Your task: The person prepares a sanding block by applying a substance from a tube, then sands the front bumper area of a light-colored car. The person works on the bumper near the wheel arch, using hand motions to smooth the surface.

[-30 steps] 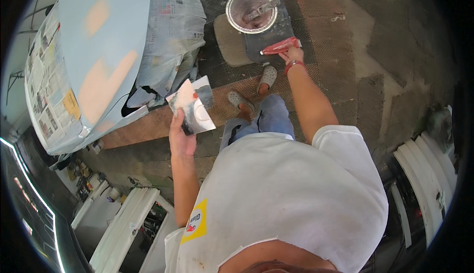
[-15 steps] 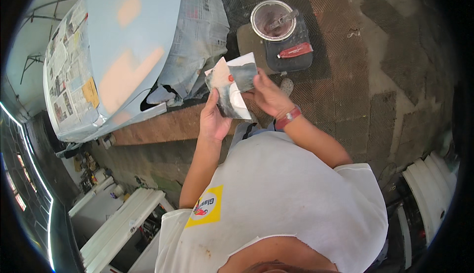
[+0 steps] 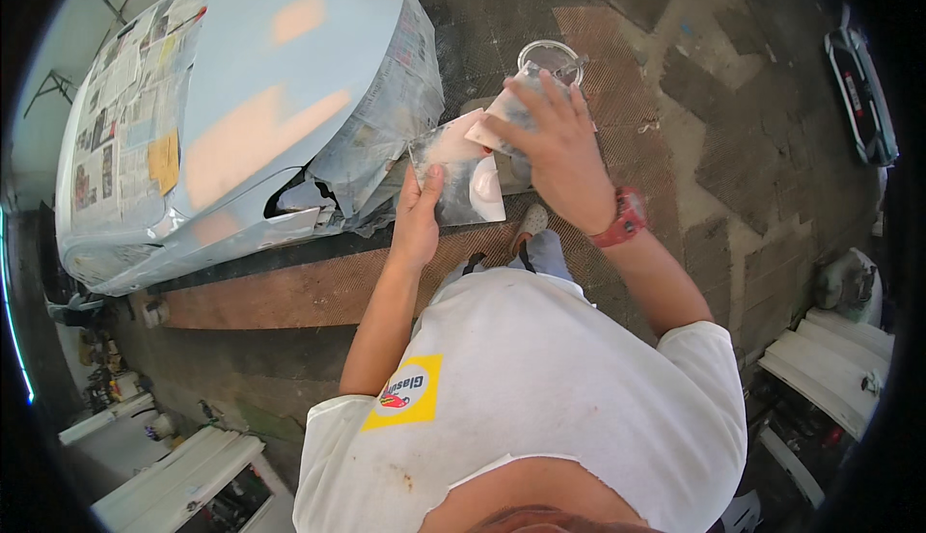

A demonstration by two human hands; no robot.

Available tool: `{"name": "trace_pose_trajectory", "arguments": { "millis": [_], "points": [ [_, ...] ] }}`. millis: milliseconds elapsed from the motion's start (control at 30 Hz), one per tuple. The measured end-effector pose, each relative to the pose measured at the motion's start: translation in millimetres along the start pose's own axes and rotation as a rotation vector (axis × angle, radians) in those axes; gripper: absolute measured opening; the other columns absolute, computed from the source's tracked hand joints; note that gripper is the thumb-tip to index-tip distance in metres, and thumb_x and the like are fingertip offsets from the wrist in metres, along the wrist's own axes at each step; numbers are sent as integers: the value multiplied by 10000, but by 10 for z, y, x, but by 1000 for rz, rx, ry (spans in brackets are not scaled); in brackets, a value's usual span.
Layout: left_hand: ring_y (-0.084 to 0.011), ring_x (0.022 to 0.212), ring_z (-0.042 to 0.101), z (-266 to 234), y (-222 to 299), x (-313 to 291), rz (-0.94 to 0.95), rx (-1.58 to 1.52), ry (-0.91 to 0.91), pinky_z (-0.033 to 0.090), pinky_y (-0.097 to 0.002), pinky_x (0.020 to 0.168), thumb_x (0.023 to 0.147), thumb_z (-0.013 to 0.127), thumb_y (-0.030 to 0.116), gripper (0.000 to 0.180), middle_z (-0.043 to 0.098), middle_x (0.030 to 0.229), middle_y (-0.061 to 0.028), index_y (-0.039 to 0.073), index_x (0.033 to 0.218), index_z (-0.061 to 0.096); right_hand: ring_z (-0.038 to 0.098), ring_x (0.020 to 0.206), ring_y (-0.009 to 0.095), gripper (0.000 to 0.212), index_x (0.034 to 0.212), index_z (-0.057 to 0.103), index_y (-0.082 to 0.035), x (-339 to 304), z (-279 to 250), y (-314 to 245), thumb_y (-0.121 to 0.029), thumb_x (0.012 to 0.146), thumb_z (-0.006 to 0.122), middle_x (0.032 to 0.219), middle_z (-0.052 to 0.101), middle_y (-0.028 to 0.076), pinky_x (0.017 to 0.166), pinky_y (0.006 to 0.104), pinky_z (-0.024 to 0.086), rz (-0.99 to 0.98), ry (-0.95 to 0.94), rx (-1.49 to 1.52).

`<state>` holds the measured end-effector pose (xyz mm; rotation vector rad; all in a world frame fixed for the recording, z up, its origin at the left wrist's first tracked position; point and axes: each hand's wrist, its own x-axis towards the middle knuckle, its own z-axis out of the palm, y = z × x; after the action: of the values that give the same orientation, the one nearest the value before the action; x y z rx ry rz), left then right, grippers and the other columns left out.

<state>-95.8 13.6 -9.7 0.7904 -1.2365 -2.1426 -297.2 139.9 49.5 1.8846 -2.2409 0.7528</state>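
My left hand point(image 3: 415, 229) grips a flat grey-and-white smeared plate point(image 3: 451, 200) by its near edge, thumb on top. A pale, glossy dab of paste point(image 3: 485, 182) lies near the plate's right edge, and a small red spot shows where the two plates meet. In my right hand point(image 3: 569, 166) is a second thin, smeared plate point(image 3: 505, 113), its near corner over the first one. The fingers lie across its upper face. Behind that hand an open tin point(image 3: 550, 46) is partly hidden.
On the left stands a light-blue car panel point(image 3: 231, 60) with peach patches, edged by taped newspaper point(image 3: 116, 128). Ribbed mats point(image 3: 617, 60) cover the floor. White car panels point(image 3: 820, 379) stand at right, and a white shelf-like piece point(image 3: 183, 480) at lower left.
My right hand has moved up and to the right, now lying over the second plate and covering part of the tin. The red tube is hidden now. The view has shifted.
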Motion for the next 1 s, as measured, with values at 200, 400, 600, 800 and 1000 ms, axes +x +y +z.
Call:
{"name": "trace_pose_trajectory", "arguments": {
  "millis": [200, 400, 600, 800, 1000],
  "points": [
    [-177, 1254, 583, -727, 51, -540, 271, 211, 230, 423, -332, 1112, 1127, 539, 274, 478, 619, 1404, -122, -3, 1509, 461, 443, 1442, 425, 667, 1420, 652, -211, -531, 396, -1343, 50, 808, 614, 1483, 561, 134, 1197, 705, 255, -166, -245, 31],
    [-177, 1191, 627, -1413, -189, -943, 209, -291, 331, 493, -357, 1061, 1114, 546, 222, 358, 650, 1329, -97, 28, 1415, 537, 462, 1441, 472, 602, 1361, 680, -153, -740, 210, -2331, 41, 791, 696, 1557, 491, 193, 1188, 656, 338, -150, -269, 137],
    [-167, 1227, 634, -1371, -182, -1523, 49, -488, 7, 516, -349, 1048, 1093, 584, 202, 411, 656, 1364, -75, 52, 1471, 528, 504, 1379, 518, 623, 1478, 474, -66, -1008, 545, -2365, 108, 889, 580, 1551, 449, 281, 1060, 530, 525, 254, -360, 123],
    [-151, 1197, 631, -1355, -150, -2001, -20, -461, 1, 495, -337, 1052, 1084, 611, 226, 400, 676, 1334, -73, 41, 1434, 557, 461, 1476, 306, 582, 1544, 396, -23, -1210, 258, -2745, 104, 981, 466, 1521, 501, 187, 1194, 424, 386, 349, -256, 617],
    [-185, 1170, 651, -1204, -125, -2384, 274, -159, 190, 510, -350, 1038, 1080, 618, 242, 413, 686, 1306, -80, 31, 1430, 559, 571, 1257, 171, 508, 1513, 495, -7, -1788, 83, -2925, -29, 1015, 590, 1321, 637, 74, 1115, 328, 423, 799, 65, 1674]
  ]
}}
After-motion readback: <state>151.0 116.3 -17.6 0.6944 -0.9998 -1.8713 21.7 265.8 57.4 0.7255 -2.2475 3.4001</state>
